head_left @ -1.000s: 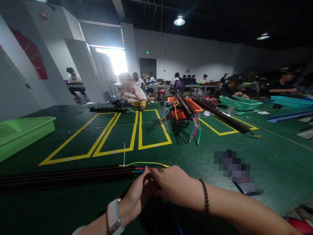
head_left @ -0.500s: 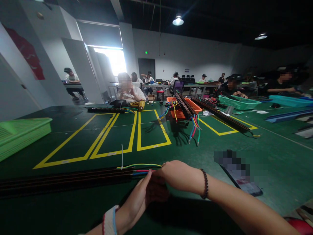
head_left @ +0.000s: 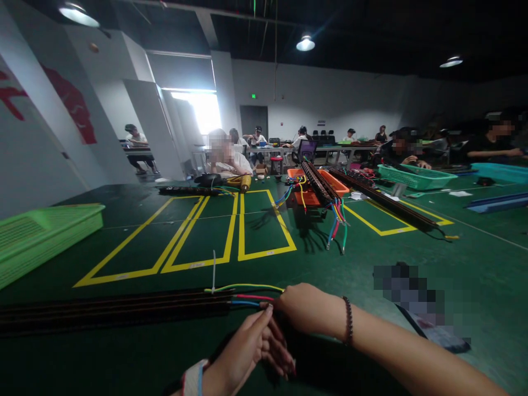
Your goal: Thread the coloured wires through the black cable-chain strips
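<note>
A long black strip [head_left: 115,312] lies along the near left of the table. Red [head_left: 251,297], blue [head_left: 247,303] and yellow-green [head_left: 243,286] wires run out of its right end. A white cable tie [head_left: 213,269] sticks up near that end. My right hand [head_left: 307,309], a dark beaded bracelet on its wrist, is closed round the wire ends, which it hides. Just below it, my left hand [head_left: 247,344] has its thumb tip at the blue wire, seemingly pinching it, while its other fingers hang loosely curled.
A phone [head_left: 429,313] lies at the right. Green [head_left: 49,236] and orange [head_left: 342,190] baskets stand on the table [head_left: 338,275], with wired black strips [head_left: 385,201] near the orange one. Yellow tape marks rectangles beyond my hands. Several people sit farther back.
The view has shifted slightly, so the scene sits further right and lower. My left fingers have loosened and dropped away from the right hand. The red and blue wires show more clearly.
</note>
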A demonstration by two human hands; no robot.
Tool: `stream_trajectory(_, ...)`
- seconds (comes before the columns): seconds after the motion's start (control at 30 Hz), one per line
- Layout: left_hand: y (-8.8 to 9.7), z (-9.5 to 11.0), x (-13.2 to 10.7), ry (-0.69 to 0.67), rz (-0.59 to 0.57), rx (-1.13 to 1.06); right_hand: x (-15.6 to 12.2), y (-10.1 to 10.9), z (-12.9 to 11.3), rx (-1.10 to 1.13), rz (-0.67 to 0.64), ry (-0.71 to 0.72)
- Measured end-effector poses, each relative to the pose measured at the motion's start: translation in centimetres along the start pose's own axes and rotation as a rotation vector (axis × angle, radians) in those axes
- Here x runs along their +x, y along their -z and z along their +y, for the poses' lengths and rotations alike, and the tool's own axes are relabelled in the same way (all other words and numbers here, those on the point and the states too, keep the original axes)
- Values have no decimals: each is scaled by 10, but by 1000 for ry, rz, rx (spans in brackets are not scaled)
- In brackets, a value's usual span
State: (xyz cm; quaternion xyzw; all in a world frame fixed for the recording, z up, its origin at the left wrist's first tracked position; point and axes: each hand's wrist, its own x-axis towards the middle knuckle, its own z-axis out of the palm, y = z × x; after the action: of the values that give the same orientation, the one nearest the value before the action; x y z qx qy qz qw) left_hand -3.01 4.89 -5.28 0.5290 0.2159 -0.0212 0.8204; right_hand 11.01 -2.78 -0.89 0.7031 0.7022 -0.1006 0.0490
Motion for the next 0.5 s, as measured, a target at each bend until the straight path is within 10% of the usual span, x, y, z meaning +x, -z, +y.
stream_trajectory(0.27,1,2,-3,3,-74,-25,4,21,8,68,278,-52)
stream_trajectory(0.5,3,5,-4,14,-123,-18,35,-11,37,633,316,27)
